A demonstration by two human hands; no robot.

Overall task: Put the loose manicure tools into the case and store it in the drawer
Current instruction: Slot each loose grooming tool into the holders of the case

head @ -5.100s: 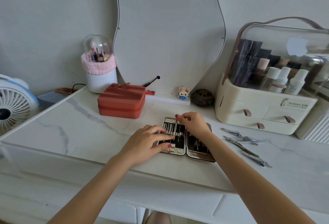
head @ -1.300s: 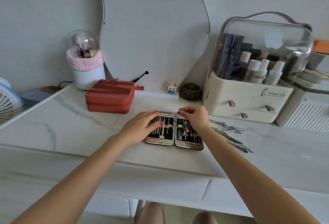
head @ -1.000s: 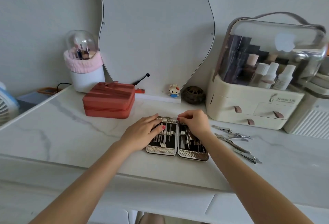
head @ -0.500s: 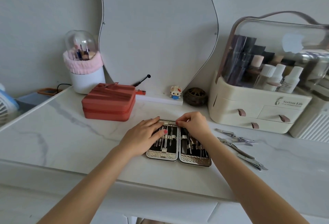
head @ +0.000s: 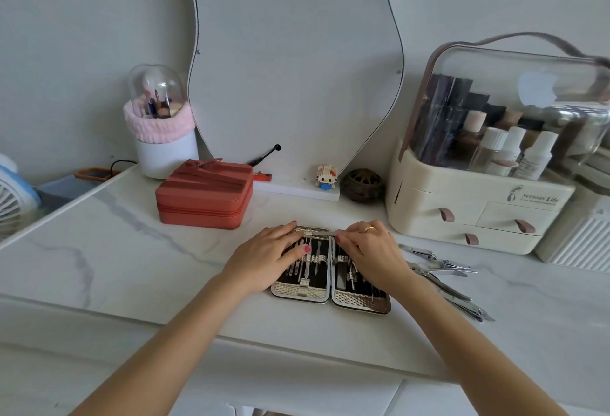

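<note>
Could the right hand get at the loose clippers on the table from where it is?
Probably yes: the loose clippers lie uncovered just beside the right hand, but its fingers now pinch a thin metal tool over the open case.

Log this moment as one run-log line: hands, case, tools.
left hand: flat on open case | right hand: pinching slim metal tool at case's far edge | loose tools: on tabletop, right of case

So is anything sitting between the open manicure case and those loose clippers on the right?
Only the person's own right hand and forearm, lying over the right half of the manicure case. The loose clippers and nippers lie on bare marble beside the case, with no other object between.
</note>
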